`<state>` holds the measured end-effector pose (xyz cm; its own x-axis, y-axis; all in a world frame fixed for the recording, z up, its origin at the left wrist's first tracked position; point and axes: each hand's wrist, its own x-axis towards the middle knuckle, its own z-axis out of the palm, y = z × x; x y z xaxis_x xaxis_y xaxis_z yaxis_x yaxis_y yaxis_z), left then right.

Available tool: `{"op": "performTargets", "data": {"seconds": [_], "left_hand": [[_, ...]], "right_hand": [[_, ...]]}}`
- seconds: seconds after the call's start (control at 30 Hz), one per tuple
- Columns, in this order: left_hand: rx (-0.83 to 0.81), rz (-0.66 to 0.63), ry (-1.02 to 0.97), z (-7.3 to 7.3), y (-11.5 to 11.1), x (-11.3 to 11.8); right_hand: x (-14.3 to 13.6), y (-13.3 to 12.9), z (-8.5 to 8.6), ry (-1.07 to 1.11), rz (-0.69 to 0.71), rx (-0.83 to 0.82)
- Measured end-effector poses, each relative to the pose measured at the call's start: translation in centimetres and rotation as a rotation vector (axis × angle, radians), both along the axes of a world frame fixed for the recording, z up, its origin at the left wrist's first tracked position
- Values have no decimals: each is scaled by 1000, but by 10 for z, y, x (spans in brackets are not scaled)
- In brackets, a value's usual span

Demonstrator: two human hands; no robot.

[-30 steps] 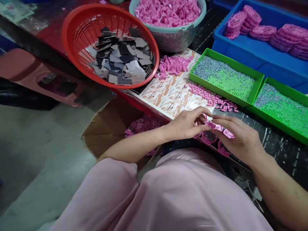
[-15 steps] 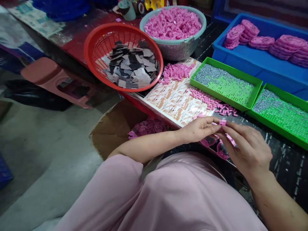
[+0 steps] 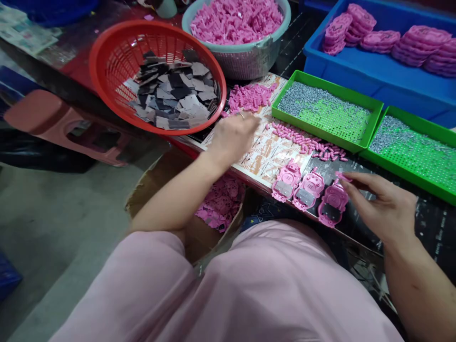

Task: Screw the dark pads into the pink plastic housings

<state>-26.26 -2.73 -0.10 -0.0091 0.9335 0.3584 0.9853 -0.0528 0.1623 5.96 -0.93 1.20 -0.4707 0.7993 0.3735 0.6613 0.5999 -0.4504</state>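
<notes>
Three pink plastic toy shell halves lie in a row at the table's front edge: a left shell [image 3: 285, 183], a middle shell [image 3: 308, 190] and a right shell [image 3: 333, 205], each with a grey or dark plate inside. My right hand [image 3: 384, 204] pinches a small pink plastic part [image 3: 342, 176] between thumb and forefinger, just above the right shell's upper end. My left hand [image 3: 237, 135] is over the printed sheet [image 3: 261, 159], just in front of a pile of small pink parts [image 3: 251, 97]. Motion blurs its fingers, and I cannot tell what they hold.
A red basket [image 3: 96, 71] holds dark and grey plates. Behind are a pale basin [image 3: 245, 52] of pink parts and a blue bin [image 3: 356, 71] with stacked pink shells. Two green trays [image 3: 327, 128] hold small metal pieces. Pink pegs [image 3: 302, 140] lie before them. A carton [image 3: 153, 194] stands below.
My hands have come apart. The left has moved left and away from me to the pink pile; the right has shifted slightly right, keeping a small pink part. The shells now show fully.
</notes>
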Motion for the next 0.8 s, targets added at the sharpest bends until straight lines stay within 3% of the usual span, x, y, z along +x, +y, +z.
{"op": "performTargets", "data": {"seconds": [0.13, 0.37, 0.57, 0.8], "left_hand": [[-177, 134, 205, -6, 29, -32], [-250, 174, 286, -18, 52, -27], [-250, 151, 208, -19, 55, -31], [-250, 177, 156, -16, 49, -28]], "right_hand": [[-3, 2, -8, -51, 97, 21], [-5, 3, -9, -76, 135, 136], [-4, 3, -12, -76, 120, 175], [-9, 10, -21, -150, 250, 260]]}}
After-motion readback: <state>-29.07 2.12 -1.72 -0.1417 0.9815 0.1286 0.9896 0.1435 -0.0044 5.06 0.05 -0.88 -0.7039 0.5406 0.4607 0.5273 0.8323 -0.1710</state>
